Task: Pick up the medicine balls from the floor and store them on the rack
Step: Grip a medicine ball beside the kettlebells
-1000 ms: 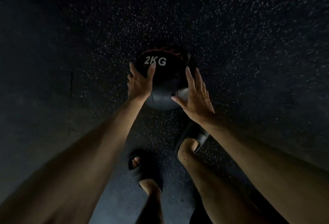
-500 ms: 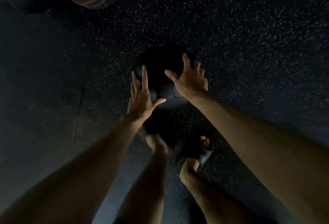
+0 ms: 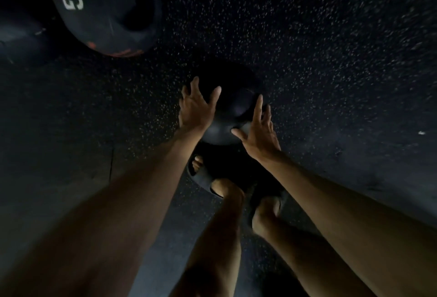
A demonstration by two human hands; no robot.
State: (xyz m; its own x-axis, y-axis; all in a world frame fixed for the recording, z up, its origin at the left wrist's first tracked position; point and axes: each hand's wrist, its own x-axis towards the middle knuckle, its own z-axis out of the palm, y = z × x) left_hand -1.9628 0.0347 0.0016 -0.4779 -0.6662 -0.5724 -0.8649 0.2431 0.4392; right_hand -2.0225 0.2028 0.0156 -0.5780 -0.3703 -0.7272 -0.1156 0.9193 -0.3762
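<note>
1. The small medicine ball (image 3: 230, 107) sat low at centre, just ahead of the person's sandalled feet (image 3: 203, 173). Whether it rested on the speckled floor (image 3: 331, 60) or had cleared it could not be told in the dark.
2. Left hand (image 3: 197, 110): half a second before, it was held off the near side with fingers splayed. It had since closed in on the ball's left flank, with fingers and thumb curved over the upper surface, gripping it.
3. Right hand (image 3: 257, 131): it had shifted from the top of the ball down to the right flank. The fingers were spread and fairly straight and the thumb was laid across the lower front. It pressed the ball rather than wrapping it.
4. The "2KG" marking seen a second earlier no longer showed. The ball had probably turned under the hands, though poor light may account for it.
5. A larger ball (image 3: 104, 13) with "KG" lettering had come much further into view at upper left, well apart from the hands and untouched. The feet had also changed places, so the person had evidently stepped.
6. Reading: two-sided hold was re-established and the lift looked imminent or just begun. No rack was in view, so carrying and storing were still to do. At least one more ball was left on the floor.
</note>
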